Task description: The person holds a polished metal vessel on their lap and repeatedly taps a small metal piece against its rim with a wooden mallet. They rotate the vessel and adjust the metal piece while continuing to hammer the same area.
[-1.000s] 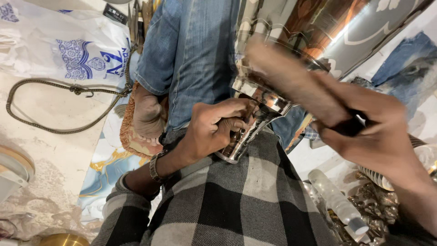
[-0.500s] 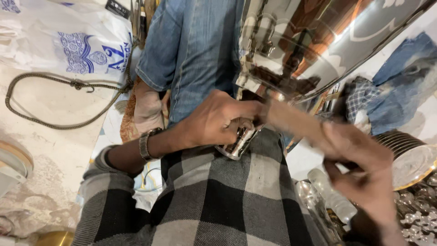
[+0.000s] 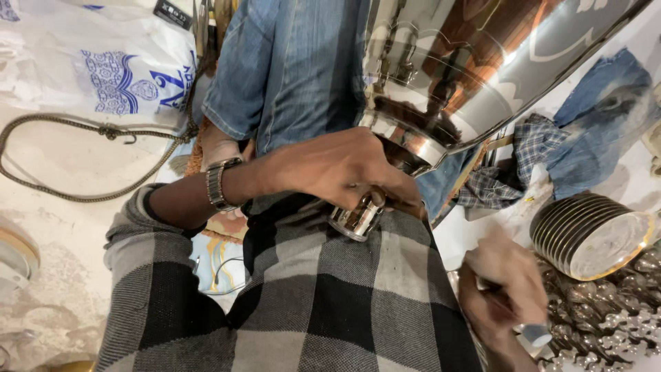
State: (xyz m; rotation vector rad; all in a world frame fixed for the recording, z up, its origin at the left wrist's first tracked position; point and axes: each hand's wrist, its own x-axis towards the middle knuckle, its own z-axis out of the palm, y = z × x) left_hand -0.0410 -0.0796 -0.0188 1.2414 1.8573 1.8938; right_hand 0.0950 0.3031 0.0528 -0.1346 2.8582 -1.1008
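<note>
A large polished metal vessel [image 3: 468, 76] lies tilted across my lap, its narrow stem [image 3: 354, 220] pointing down onto checked black-and-grey cloth [image 3: 330, 310]. My left hand [image 3: 337, 169], with a metal watch on the wrist, is wrapped around that stem just under the vessel's body. My right hand [image 3: 502, 289] is low at the right, away from the vessel, closed on a small object with a pale tip [image 3: 533, 335]; it is blurred and I cannot tell what it is. A denim-clad leg [image 3: 289, 69] lies behind the vessel.
A stack of gold-rimmed round discs [image 3: 592, 238] sits at the right, above a heap of small shiny metal pieces [image 3: 613, 324]. Blue and checked rags [image 3: 592, 124] lie behind. At the left are a cord with a hook [image 3: 103, 131] and a white printed bag [image 3: 103, 69].
My right hand has left the vessel's stem and dropped to the lower right, now closed on a small object. My left hand has kept its hold on the stem.
</note>
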